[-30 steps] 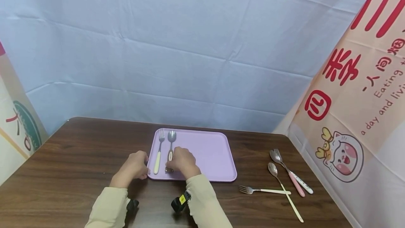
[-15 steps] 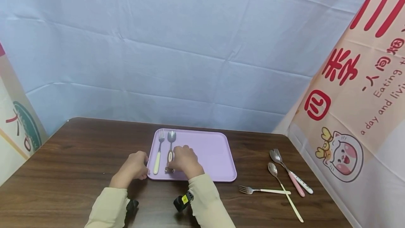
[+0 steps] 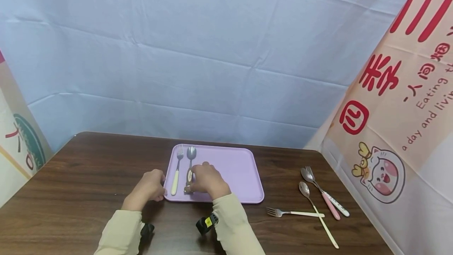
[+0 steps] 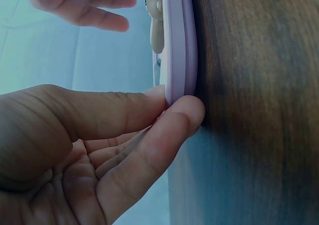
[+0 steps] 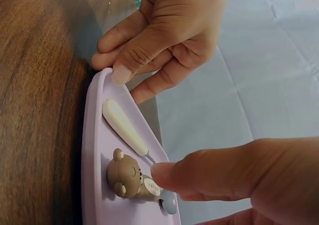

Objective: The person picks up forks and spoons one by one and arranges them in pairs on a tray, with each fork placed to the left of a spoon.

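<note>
My left hand (image 3: 149, 186) pinches the near left corner of a lilac tray (image 3: 233, 172) between thumb and fingers; the left wrist view shows the grip on the rim. Over the tray, my right hand (image 3: 209, 180) is beside a spoon (image 3: 191, 152) whose brown handle ends in a bear head (image 5: 124, 174). Its thumb (image 5: 172, 175) lies at the handle, and whether it touches cannot be told. In the left wrist view the right hand's fingers (image 4: 99, 18) look straight and apart from the bear end. Left of the spoon, a fork (image 3: 175, 182) with a cream handle lies parallel on the tray.
On the dark wooden table (image 3: 88, 176), right of the tray, lie a cream-handled fork (image 3: 301, 213), a long cream-handled spoon (image 3: 318, 213) crossing it, a pink-handled spoon (image 3: 331, 206) and a white-handled fork (image 3: 337, 204). A pale cloth (image 3: 194, 70) hangs behind.
My right hand has shifted slightly to the right, and more of the spoon's bear end shows. The left hand stays on the tray corner; the tray and cutlery keep their places.
</note>
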The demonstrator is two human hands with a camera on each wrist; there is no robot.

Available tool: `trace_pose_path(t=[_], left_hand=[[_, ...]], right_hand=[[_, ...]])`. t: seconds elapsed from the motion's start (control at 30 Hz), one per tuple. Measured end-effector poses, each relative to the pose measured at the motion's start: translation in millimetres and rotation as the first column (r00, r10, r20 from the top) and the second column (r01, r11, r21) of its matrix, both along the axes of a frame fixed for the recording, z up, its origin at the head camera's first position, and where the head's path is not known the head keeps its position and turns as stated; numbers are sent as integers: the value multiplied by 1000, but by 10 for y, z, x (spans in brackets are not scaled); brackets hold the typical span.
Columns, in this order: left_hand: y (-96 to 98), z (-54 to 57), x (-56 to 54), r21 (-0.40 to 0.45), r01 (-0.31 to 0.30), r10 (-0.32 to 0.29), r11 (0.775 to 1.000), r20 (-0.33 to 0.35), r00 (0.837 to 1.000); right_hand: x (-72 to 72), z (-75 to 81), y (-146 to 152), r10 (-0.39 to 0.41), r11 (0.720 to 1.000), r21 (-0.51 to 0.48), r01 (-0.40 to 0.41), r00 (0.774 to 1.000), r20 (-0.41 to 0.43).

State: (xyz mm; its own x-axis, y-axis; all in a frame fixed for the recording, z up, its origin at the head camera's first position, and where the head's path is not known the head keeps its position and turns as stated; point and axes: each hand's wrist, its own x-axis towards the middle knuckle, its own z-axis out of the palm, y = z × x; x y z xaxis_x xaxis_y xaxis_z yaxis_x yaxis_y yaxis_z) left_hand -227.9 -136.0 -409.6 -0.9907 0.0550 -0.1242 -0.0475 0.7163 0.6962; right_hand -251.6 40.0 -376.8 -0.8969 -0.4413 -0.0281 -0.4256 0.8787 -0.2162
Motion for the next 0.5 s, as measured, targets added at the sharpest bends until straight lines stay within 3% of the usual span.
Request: trace_pose_path(t=[0.3, 0.5], left_hand=[[0, -5, -1, -6, 5, -5, 1000, -13, 1000], [-3, -8, 2, -10, 3, -3, 1000, -10, 1000]], right_hand=[[8, -9, 14, -4, 1000, -14, 4, 1000, 3], [12, -19, 75, -50, 999, -14, 51, 999, 9]])
